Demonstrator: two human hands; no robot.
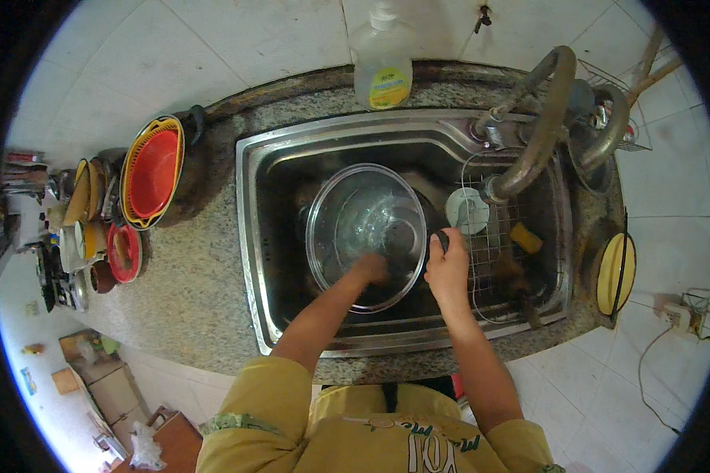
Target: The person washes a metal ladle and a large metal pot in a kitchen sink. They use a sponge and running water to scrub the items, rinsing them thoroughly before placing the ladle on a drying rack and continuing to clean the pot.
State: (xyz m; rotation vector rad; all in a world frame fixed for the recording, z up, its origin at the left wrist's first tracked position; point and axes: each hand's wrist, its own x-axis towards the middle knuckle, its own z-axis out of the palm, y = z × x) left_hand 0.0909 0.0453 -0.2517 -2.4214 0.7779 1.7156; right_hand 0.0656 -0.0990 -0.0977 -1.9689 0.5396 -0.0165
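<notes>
A round, shiny pan (347,213) with a bright rim lies in the steel sink (248,236), and water glints inside it. At its right side, my right hand (447,268) is closed around the dark handle (440,240). My left hand (371,270) reaches over the near part of the pan, touching or close to its inner surface. Motion smears its fingers, so whether they hold anything cannot be made out. A white round dish (467,206) sits just beyond my right hand, partly behind a wire rack (481,260).
A curved metal faucet (556,118) arches over the sink's right side, near a yellow sponge (526,238). Behind the sink stands a clear soap bottle (383,55). Red and yellow baskets (151,173) stand on the left counter (189,268), and a yellow dish (615,272) leans at the right edge.
</notes>
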